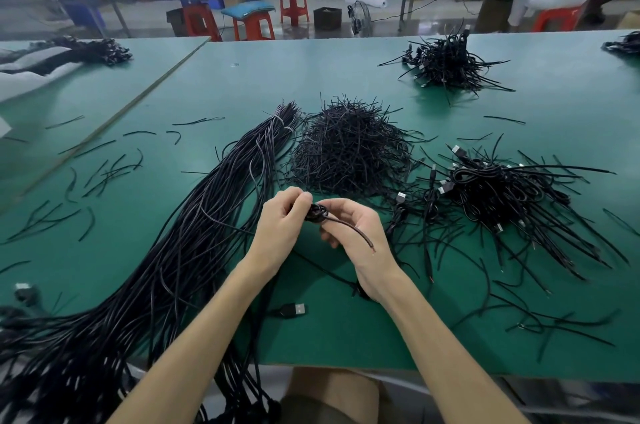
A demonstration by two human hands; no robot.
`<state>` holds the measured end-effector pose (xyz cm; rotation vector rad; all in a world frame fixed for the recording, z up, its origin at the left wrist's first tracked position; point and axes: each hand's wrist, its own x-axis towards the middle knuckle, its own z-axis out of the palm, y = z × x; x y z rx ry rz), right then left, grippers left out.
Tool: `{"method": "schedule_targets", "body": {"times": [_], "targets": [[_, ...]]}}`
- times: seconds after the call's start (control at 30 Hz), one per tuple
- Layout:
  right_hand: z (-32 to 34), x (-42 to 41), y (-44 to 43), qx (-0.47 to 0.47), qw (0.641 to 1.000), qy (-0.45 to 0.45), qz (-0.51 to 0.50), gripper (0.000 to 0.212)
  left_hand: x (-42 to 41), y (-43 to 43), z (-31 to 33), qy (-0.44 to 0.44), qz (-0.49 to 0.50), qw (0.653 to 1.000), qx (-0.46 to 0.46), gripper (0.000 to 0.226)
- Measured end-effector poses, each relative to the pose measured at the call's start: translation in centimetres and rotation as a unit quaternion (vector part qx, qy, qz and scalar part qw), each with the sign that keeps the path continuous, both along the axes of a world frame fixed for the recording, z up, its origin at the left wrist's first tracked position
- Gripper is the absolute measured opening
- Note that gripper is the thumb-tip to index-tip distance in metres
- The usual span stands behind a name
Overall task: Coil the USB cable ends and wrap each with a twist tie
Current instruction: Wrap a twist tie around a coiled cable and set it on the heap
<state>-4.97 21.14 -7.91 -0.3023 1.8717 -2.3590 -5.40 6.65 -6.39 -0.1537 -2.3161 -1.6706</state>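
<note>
Both hands are close together, just above the green table. Between them is a small coil of black cable. The left hand pinches the coil with its thumb and curled fingers. The right hand holds the other side, with its fingers bent round it. A short loose end of the cable sticks out of the coil and lies across the right palm, toward the wrist. I cannot tell if a twist tie is on the coil; it is too small and dark to see.

Just behind the hands sits a big heap of black twist ties. To the left of it a long, thick bundle of cables runs from the middle of the table down to the near left edge and hangs over it. A pale tie goes round its far end. To the right of the heap lies a pile of coiled cables with silver USB plugs poking out. A far pile of cables sits farther back on the right. One USB plug lies flat on the table between the two arms. Loose twist ties lie spread over the left part of the table. Behind the table stand red stools.
</note>
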Motion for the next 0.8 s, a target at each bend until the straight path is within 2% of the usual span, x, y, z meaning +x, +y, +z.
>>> {"method": "schedule_targets", "body": {"times": [0.27,0.43,0.5,0.6,0.67,0.77,0.8], "targets": [[0.0,0.0,0.1,0.061,0.997,-0.007,0.041,0.009,0.1,-0.1,-0.6,-0.004,0.011,1.0,0.013,0.04],[0.1,0.1,-0.1,0.046,0.998,-0.005,0.035,0.005,0.1,-0.3,-0.8,0.011,0.017,1.0,0.007,0.049],[0.1,0.2,-0.2,0.037,0.999,0.006,0.027,0.006,-0.1,-0.3,-0.8,0.017,0.02,1.0,0.002,0.044],[0.2,0.2,0.0,0.046,0.998,0.039,0.002,0.008,-0.5,-0.2,-1.0,-0.002,0.048,0.999,0.011,0.034],[0.3,0.2,0.1,0.047,0.997,0.053,-0.019,0.009,-0.6,-0.4,-1.3,-0.001,0.064,0.998,0.01,0.039],[0.5,0.3,0.1,0.037,0.997,0.055,-0.032,0.007,-1.0,-0.8,-1.8,0.015,0.119,0.991,-0.053,0.048],[0.5,0.3,0.0,0.035,0.997,0.057,-0.036,0.007,-1.1,-0.8,-1.8,0.014,0.126,0.991,-0.048,0.052]]}}
